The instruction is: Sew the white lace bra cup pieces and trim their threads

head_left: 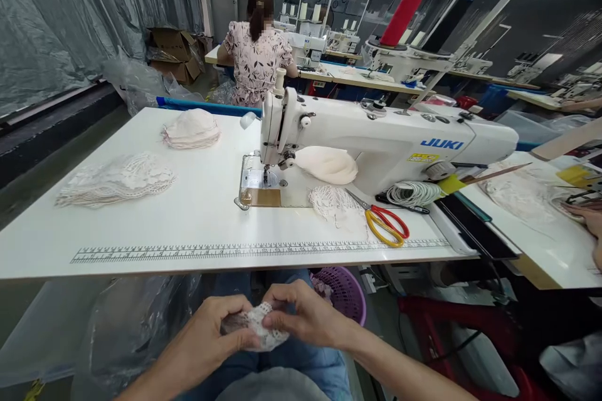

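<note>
Over my lap, below the table's front edge, both hands hold one bunched piece of white lace (263, 324). My left hand (221, 335) pinches its left side between thumb and fingers. My right hand (301, 313) grips the right side, thumb on top. Part of the lace is hidden by the fingers. Beyond them on the table stands a white sewing machine (376, 131). A pile of lace pieces (117, 178) lies at the left, and a stack of pale fabric pieces (192, 128) sits behind it.
Scissors (385, 222) with red and yellow handles lie right of a lace bundle (332, 202). A printed ruler (258, 252) runs along the table's front. A purple basket (355, 294) stands under the table. Another person (258, 50) sits ahead; a co-worker's hand (590, 222) shows at right.
</note>
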The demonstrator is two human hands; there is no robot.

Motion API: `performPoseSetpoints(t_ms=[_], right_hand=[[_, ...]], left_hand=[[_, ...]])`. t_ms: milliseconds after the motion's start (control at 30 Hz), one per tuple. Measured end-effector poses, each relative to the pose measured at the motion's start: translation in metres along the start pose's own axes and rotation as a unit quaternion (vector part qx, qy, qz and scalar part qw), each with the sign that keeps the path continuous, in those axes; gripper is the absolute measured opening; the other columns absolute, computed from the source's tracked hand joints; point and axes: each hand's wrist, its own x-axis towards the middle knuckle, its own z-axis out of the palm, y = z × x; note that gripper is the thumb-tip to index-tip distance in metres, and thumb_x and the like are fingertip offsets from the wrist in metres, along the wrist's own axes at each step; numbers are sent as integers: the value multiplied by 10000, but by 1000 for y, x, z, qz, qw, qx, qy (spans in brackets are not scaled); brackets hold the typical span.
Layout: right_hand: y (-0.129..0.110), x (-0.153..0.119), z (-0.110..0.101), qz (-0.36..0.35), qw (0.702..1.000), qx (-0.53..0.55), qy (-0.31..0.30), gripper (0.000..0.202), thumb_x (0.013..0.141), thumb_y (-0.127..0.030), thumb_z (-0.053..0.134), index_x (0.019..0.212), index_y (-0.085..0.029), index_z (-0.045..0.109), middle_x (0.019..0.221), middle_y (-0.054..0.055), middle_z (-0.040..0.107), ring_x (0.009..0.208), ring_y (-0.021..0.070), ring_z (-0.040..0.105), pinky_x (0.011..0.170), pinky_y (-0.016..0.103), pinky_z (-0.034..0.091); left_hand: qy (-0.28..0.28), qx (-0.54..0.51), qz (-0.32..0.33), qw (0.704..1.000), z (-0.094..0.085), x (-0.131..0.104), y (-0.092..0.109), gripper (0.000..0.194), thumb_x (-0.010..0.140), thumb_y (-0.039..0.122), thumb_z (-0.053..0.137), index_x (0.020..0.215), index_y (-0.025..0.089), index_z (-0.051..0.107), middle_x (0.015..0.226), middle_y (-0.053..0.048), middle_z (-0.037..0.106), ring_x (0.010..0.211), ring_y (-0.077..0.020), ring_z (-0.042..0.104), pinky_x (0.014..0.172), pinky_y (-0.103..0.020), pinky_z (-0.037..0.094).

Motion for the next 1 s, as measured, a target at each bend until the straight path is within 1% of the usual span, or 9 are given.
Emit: performPoseSetpoints(t_ms=[100, 267, 400, 500, 667, 733, 833, 900, 1000], right_hand=[[-2, 2, -3, -7, 999, 33, -21, 244, 839, -360, 581, 941, -139, 552, 642, -30, 556, 568, 78, 446, 539, 174, 360], [1, -1, -4, -1, 995, 95, -32, 402, 690, -426, 729, 931, -143, 575, 749, 13, 646, 681, 123, 566, 694, 241, 450], [12, -3, 1, 26, 997, 68, 18, 299, 761, -426, 660, 816, -133, 634, 655, 0, 599, 603, 107, 532, 574, 199, 414], [17, -2, 0, 28, 997, 69, 20, 294, 805, -410, 612, 772, -120, 643, 583, -17, 534, 534, 82, 456, 519, 185, 369], [12, 0, -8, 6, 994, 109, -21, 325, 838, -419, 564, 802, -105, 638, 653, 10, 558, 596, 97, 477, 555, 199, 386], [10, 1, -9, 12, 990, 133, -34, 326, 797, -438, 614, 823, -114, 643, 676, 10, 569, 621, 106, 493, 570, 205, 392], [10, 2, -7, 42, 985, 165, -20, 362, 712, -477, 688, 753, -119, 646, 657, 6, 568, 624, 116, 509, 581, 215, 400], [11, 2, -7, 64, 983, 170, -14, 383, 694, -495, 696, 707, -116, 641, 620, -6, 544, 585, 100, 479, 553, 207, 380], [12, 2, -8, 77, 983, 161, -47, 376, 670, -482, 721, 730, -119, 647, 593, -32, 498, 544, 72, 406, 506, 187, 322]], left_hand=[[-9, -78, -32, 996, 0, 3, -3, 240, 746, 395, 613, 767, 156, 600, 651, 33, 504, 599, -118, 436, 551, -196, 336], [-1, -149, -73, 986, -3, 5, -11, 403, 743, 547, 599, 749, 144, 597, 581, 34, 486, 518, -95, 394, 495, -191, 322], [10, -173, -76, 982, -4, 3, -18, 408, 738, 555, 614, 758, 147, 626, 669, -4, 558, 611, -124, 467, 568, -207, 381], [14, -167, -73, 983, -4, 2, -19, 401, 746, 554, 606, 752, 155, 635, 740, -25, 593, 700, -153, 508, 642, -225, 408], [33, -182, -108, 977, -3, 3, -9, 442, 688, 596, 636, 644, 164, 553, 602, 26, 484, 594, -116, 437, 561, -200, 365], [43, -187, -130, 973, -2, 3, -3, 460, 669, 615, 636, 619, 173, 519, 578, 37, 451, 564, -109, 410, 538, -199, 347], [46, -171, -141, 974, -3, 4, 0, 468, 652, 631, 629, 603, 182, 509, 561, 36, 440, 557, -116, 403, 534, -207, 341], [43, -156, -130, 978, -4, 5, -2, 446, 661, 612, 630, 614, 176, 549, 576, 24, 471, 579, -124, 419, 552, -213, 348], [22, -133, -104, 985, -5, 8, -9, 383, 702, 544, 631, 665, 163, 626, 629, -1, 543, 622, -137, 459, 586, -220, 363]])
